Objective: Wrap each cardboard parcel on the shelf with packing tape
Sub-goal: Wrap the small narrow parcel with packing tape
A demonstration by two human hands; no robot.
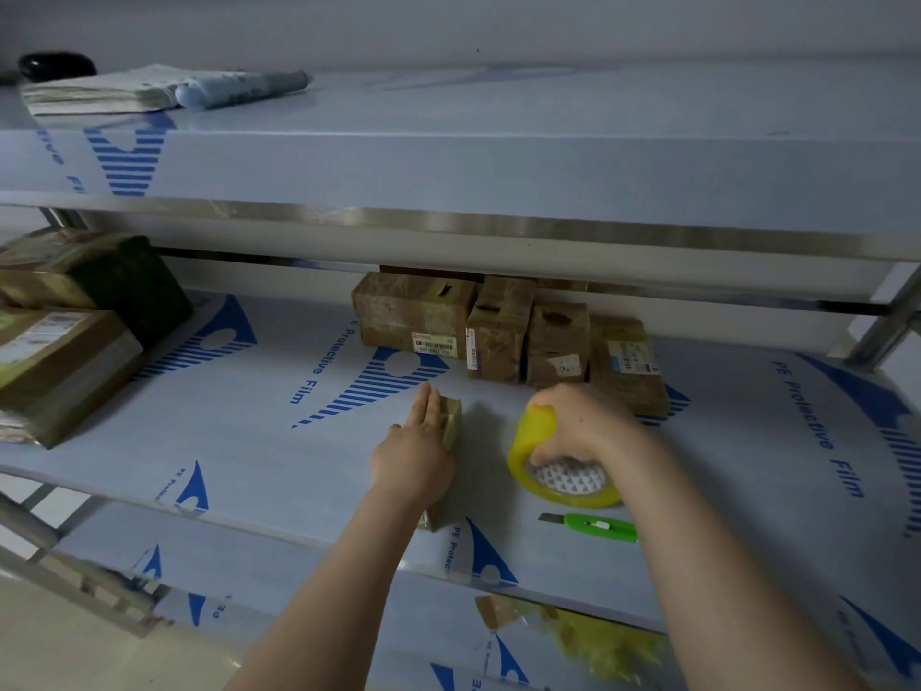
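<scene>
1. Pressing down flat on a small parcel [452,418] with the left hand [416,456], fingers straight and close together, near the front edge of the middle shelf [249,441].
2. Gripping the yellow tape roll [523,451] with the right hand [578,431], fingers curled into the hole of the roll, just right of the small parcel.
3. No strip of tape to see going from roll to parcel. A bit shiny and yellowish on the parcel's side, so maybe some tape on already; hard to tell.
4. Far back on the same shelf, a row of brown parcels [413,316], shiny with yellowish tape. Likely done.
5. Over at the left, bigger parcels [65,341], shiny too. Probably done as well, but not sure.
6. Near the front edge, just this side of the roll, a green cutter [595,528], lying flat, not touched.
7. Probably near the end of the job: only this small one left to finish and then cut free.
</scene>
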